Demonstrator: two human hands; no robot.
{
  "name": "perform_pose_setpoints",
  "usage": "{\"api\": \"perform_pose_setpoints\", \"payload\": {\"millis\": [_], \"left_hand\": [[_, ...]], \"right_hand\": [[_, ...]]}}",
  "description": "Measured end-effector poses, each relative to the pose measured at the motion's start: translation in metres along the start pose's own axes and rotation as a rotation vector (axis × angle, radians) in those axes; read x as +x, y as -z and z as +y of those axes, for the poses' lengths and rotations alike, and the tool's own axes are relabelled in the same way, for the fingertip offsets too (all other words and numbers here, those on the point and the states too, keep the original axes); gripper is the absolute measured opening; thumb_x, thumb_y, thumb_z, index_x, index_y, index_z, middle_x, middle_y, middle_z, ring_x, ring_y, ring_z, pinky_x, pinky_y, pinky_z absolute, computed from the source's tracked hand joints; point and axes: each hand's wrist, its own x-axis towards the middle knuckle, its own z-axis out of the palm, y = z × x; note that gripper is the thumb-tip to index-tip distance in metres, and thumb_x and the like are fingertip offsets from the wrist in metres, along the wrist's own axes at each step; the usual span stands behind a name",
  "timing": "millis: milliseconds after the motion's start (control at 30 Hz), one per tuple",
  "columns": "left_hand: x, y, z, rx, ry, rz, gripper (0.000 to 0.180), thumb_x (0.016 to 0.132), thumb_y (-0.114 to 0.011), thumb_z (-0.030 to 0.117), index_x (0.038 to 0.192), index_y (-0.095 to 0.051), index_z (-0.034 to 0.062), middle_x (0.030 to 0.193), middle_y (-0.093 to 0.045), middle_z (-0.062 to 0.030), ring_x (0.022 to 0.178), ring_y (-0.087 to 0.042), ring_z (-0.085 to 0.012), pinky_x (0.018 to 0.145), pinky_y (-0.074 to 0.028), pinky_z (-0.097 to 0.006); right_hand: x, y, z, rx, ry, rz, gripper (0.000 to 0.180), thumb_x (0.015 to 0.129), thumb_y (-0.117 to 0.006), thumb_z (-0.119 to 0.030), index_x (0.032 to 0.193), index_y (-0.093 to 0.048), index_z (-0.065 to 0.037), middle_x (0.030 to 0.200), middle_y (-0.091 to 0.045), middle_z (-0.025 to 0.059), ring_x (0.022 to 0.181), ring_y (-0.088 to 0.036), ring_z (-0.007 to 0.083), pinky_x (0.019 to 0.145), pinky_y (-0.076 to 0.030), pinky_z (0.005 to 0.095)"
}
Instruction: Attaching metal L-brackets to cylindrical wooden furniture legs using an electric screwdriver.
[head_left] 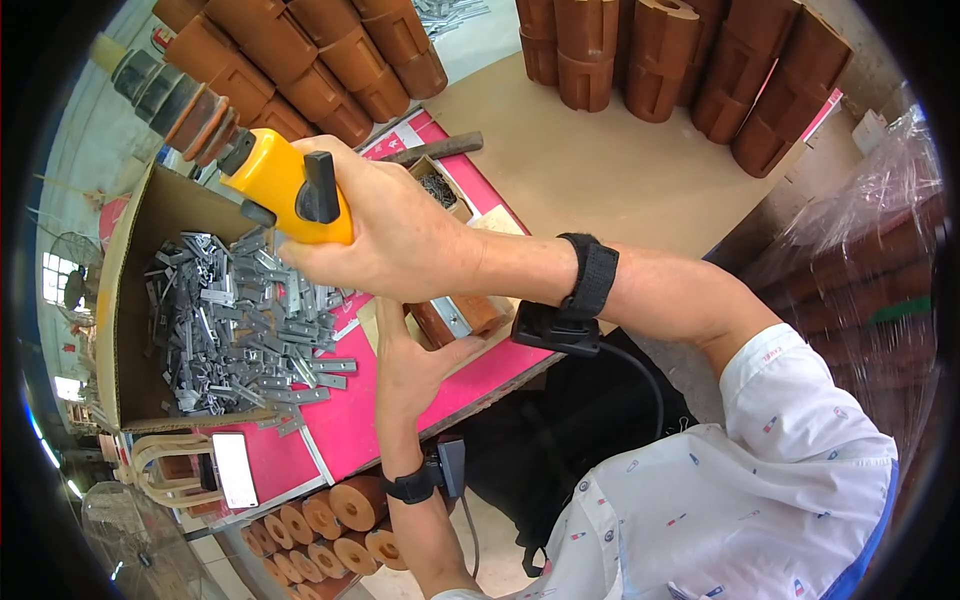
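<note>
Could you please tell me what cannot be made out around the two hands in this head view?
- Brown block with a metal bracket: mostly hidden by the right hand and left hand.
- Yellow handheld power tool: its working tip lies behind the right hand.
- Small open box of dark fasteners: contents too small to identify.
- Grey metal brackets in the cardboard box: blurred near the rim.

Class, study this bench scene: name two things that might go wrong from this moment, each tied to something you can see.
1. The left hand steadies the brown block right under the yellow power tool in the right hand; a slip could hurt the fingers.
2. Loose grey metal clips spill from the cardboard box onto the pink mat; they might snag or get knocked off.
</note>
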Motion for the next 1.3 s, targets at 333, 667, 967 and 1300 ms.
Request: {"api": "perform_pose_setpoints", "payload": {"millis": [333,667,967,1300], "left_hand": [[-0.001,-0.003,0.004,-0.035,0.063,0.003,0.091,0.059,-0.085,0.010,0.135,-0.036,0.0016,0.131,-0.044,-0.0174,0.122,-0.047,-0.0334,0.101,-0.041,-0.042],[0.001,-0.003,0.001,-0.085,0.053,0.012,0.088,0.060,-0.086,0.018,0.132,-0.039,0.0017,0.126,-0.048,-0.0136,0.119,-0.048,-0.0282,0.101,-0.039,-0.040],[0.032,0.025,-0.017,-0.026,-0.090,0.066,0.059,0.070,-0.078,0.019,0.120,-0.052,0.0010,0.115,-0.057,-0.0132,0.109,-0.056,-0.0291,0.093,-0.043,-0.039],[0.116,0.034,-0.055,0.515,-0.150,0.094,0.031,0.085,-0.059,0.028,0.102,-0.065,0.0021,0.099,-0.067,-0.0194,0.097,-0.063,-0.0373,0.082,-0.049,-0.044]], "right_hand": [[0.000,-0.003,0.000,0.033,0.007,0.018,0.053,0.072,-0.071,-0.013,0.114,-0.043,0.002,0.089,-0.062,0.0226,0.083,-0.063,0.0398,0.073,-0.050,0.0421],[-0.006,-0.002,0.007,0.085,-0.028,0.001,0.053,0.074,-0.071,-0.014,0.115,-0.043,0.001,0.087,-0.062,0.0226,0.082,-0.063,0.0402,0.071,-0.050,0.0422],[-0.005,0.011,0.006,0.205,-0.190,-0.023,0.053,0.075,-0.072,-0.017,0.117,-0.044,0.001,0.086,-0.062,0.0188,0.082,-0.064,0.0354,0.074,-0.049,0.0387],[-0.011,0.004,0.007,0.174,-0.180,-0.029,0.053,0.079,-0.073,-0.015,0.122,-0.045,-0.001,0.094,-0.064,0.0112,0.087,-0.064,0.0179,0.078,-0.050,0.0310]]}}
